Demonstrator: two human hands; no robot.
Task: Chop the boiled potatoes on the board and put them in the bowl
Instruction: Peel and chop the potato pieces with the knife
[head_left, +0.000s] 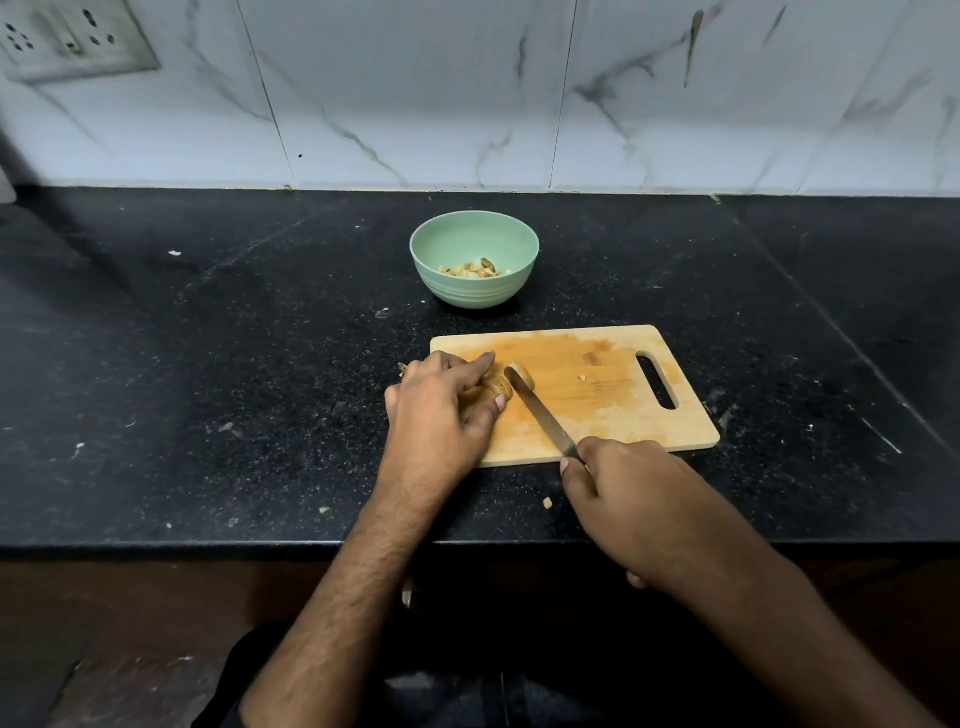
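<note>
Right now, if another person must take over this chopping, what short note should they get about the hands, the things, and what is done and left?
Left hand holds the potato on the left end of the cutting board.
Right hand grips the knife; its blade sits between the potato and one cut slice.
Green bowl stands behind the board, apart from it, with some chopped pieces inside.
Done: a first batch is in the bowl, one slice is off.
Left: finish chopping this potato, then move the pieces to the bowl.

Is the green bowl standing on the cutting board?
No, the green bowl stands on the black counter behind the cutting board, apart from it.
</note>
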